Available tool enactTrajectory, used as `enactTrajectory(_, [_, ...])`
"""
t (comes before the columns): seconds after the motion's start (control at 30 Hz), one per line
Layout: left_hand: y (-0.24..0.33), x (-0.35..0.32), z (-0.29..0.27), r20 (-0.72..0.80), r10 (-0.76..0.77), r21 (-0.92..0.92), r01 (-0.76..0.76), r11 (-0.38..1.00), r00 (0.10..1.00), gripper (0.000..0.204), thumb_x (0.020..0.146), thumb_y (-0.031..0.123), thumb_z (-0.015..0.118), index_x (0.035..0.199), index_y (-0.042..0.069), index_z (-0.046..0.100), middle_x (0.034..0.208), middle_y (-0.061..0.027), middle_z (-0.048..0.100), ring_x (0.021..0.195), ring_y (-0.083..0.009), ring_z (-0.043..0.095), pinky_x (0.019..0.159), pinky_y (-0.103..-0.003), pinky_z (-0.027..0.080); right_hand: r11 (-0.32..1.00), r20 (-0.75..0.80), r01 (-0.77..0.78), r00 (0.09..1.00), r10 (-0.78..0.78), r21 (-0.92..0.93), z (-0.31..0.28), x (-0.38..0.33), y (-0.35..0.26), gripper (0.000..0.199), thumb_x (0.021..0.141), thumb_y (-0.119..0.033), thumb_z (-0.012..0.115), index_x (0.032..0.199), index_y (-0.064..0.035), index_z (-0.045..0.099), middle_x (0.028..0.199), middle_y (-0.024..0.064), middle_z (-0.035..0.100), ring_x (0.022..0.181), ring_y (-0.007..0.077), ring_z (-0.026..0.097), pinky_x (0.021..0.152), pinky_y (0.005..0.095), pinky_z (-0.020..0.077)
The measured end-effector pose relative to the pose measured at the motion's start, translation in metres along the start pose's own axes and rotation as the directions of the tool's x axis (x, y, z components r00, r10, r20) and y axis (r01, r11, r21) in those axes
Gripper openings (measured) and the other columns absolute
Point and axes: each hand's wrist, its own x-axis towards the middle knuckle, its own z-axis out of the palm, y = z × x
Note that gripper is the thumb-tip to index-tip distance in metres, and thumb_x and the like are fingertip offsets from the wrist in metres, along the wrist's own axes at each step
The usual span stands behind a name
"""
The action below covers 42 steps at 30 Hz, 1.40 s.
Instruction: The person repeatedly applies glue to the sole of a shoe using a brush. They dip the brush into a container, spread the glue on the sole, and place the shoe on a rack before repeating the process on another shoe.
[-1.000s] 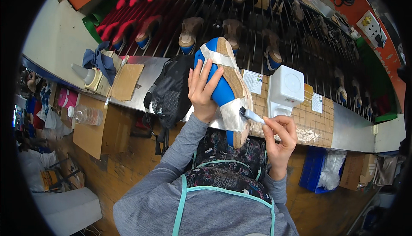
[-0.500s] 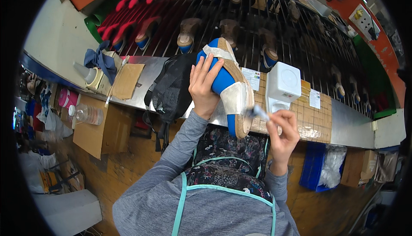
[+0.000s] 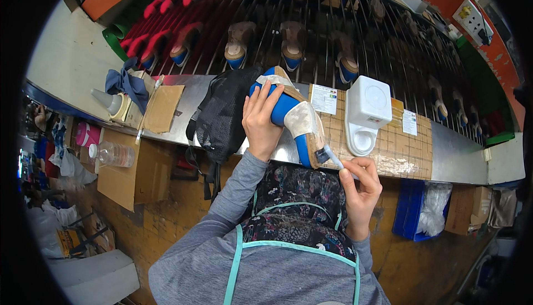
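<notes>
In front of my body, over the bench edge, I hold a sandal with pale straps (image 3: 300, 115) and a tan sole on a blue shoe last (image 3: 284, 105). My left hand (image 3: 261, 126) is closed around the last, its fingers lying over the blue part near the upper strap. Pinched in my right hand (image 3: 361, 189) is a small brush (image 3: 332, 156) with a pale handle. Its dark bristles meet the sole at the lower end of the sandal. A white plastic dispenser with a round cup (image 3: 369, 105) stands just beyond my right hand.
Behind the metal bench, several sandals on lasts (image 3: 239, 44) rest on a rack of bars. A black mesh bag (image 3: 222, 111) lies left of my left hand. Taped cardboard (image 3: 400, 158) covers the bench at right; a blue crate (image 3: 408, 210) sits below.
The sandal has tilted and shifted slightly left. My right hand has lowered a little, and the brush, blurred before, now shows sharply with its bristles at the sandal's lower end.
</notes>
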Motion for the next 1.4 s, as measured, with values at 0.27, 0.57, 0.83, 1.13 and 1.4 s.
enactTrajectory(0.27, [-0.001,0.001,-0.001,0.004,0.003,0.010,-0.003,1.000,1.000,0.066,0.062,0.010,0.081,0.124,0.023,0.063,0.134,-0.0113,0.056,0.123,-0.0381,0.051,0.106,-0.054,0.035,0.974,-0.021,0.106,0.993,-0.112,-0.202,0.009,0.020,-0.001,0.017,0.081,-0.001,0.071,0.098,-0.0018,0.073,0.087,0.0042,0.057,0.068,0.0092,0.050,0.058,0.0210,0.0400])
enactTrajectory(0.57, [0.000,0.004,-0.007,0.036,-0.031,0.032,0.030,0.999,0.999,0.068,0.061,0.011,0.082,0.125,0.022,0.062,0.132,-0.0115,0.058,0.121,-0.0372,0.054,0.109,-0.055,0.028,0.936,0.017,0.251,0.967,-0.255,-0.246,0.010,0.032,-0.001,0.020,0.080,-0.001,0.072,0.099,-0.0042,0.074,0.089,0.0039,0.057,0.071,0.0117,0.053,0.061,0.0220,0.0419])
enactTrajectory(0.83, [0.019,0.008,-0.014,0.260,-0.082,-0.106,0.113,0.988,0.962,0.067,0.054,0.008,0.084,0.117,0.019,0.063,0.116,-0.0086,0.067,0.110,-0.0273,0.062,0.107,-0.058,0.022,0.909,0.077,0.377,0.926,-0.369,-0.178,0.002,0.046,-0.002,0.020,0.079,0.003,0.072,0.098,-0.0019,0.073,0.092,0.0069,0.056,0.075,0.0132,0.057,0.060,0.0222,0.0474])
enactTrajectory(1.13, [0.032,0.017,-0.030,0.602,-0.029,-0.288,0.250,0.924,0.798,0.068,0.046,0.017,0.086,0.110,0.009,0.065,0.086,-0.0166,0.070,0.084,-0.0350,0.068,0.080,-0.037,0.052,0.859,0.147,0.505,0.859,-0.490,-0.090,-0.004,0.077,-0.007,0.018,0.078,0.005,0.072,0.095,0.0003,0.072,0.094,0.0083,0.057,0.077,0.0132,0.058,0.060,0.0222,0.0497])
enactTrajectory(1.4, [0.037,0.014,-0.034,0.884,0.046,-0.336,0.566,0.753,0.464,0.077,0.044,0.022,0.092,0.111,0.000,0.063,0.101,-0.0136,0.070,0.092,-0.0241,0.067,0.087,-0.031,0.050,0.877,0.201,0.479,0.863,-0.463,-0.035,-0.012,0.082,0.004,0.017,0.077,0.005,0.071,0.094,0.0017,0.072,0.094,0.0090,0.058,0.077,0.0136,0.058,0.060,0.0224,0.0478])
